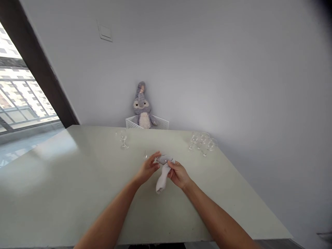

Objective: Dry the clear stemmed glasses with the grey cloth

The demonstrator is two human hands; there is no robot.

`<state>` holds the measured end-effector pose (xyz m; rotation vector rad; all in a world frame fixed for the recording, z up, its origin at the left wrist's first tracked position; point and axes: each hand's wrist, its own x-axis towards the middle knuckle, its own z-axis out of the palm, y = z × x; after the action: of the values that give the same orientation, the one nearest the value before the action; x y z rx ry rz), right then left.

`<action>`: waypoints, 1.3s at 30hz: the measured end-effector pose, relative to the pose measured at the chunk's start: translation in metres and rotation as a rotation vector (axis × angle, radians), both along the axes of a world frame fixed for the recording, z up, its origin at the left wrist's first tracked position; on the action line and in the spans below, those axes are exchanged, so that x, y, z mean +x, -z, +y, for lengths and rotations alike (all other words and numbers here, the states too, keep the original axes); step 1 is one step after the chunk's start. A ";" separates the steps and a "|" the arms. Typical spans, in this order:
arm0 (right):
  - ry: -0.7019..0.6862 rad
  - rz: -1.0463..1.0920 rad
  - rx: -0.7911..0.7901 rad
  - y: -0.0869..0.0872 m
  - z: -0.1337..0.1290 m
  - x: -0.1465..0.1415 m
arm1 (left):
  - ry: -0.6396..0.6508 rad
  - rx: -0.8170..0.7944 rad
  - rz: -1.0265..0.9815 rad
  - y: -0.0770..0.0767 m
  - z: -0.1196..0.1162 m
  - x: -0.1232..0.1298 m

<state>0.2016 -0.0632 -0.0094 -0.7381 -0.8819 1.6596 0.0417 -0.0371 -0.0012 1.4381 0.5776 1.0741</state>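
Above the middle of the pale table [85, 193], a clear stemmed glass [164, 159] lies sideways between my two hands. The fingers of my left hand [149, 167] close round its stem, and the foot shows just left of them. My right hand [178, 174] pinches a white cloth [162, 180] at the rim of the bowl. Part of the cloth appears to be inside the bowl, and the rest hangs down toward me.
One or more clear glasses [124, 141] stand at the back left. Several more glasses [204, 141] are grouped at the back right. Behind the far edge, a grey plush toy [141, 107] sits in a white perforated basket [162, 123] by the wall.
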 end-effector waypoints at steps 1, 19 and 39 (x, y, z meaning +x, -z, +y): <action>0.015 0.041 -0.027 0.000 0.000 0.001 | -0.014 0.016 0.013 -0.001 0.001 -0.002; -0.017 -0.198 0.094 -0.006 -0.017 -0.010 | -0.070 -0.037 0.110 -0.001 -0.002 0.000; 0.080 -0.360 0.167 -0.006 -0.019 -0.011 | -0.140 -0.145 0.143 0.003 -0.003 0.003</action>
<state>0.1904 -0.0820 -0.0036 -0.9596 -1.2110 1.3843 0.0448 -0.0400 -0.0046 1.3697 0.8529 1.0213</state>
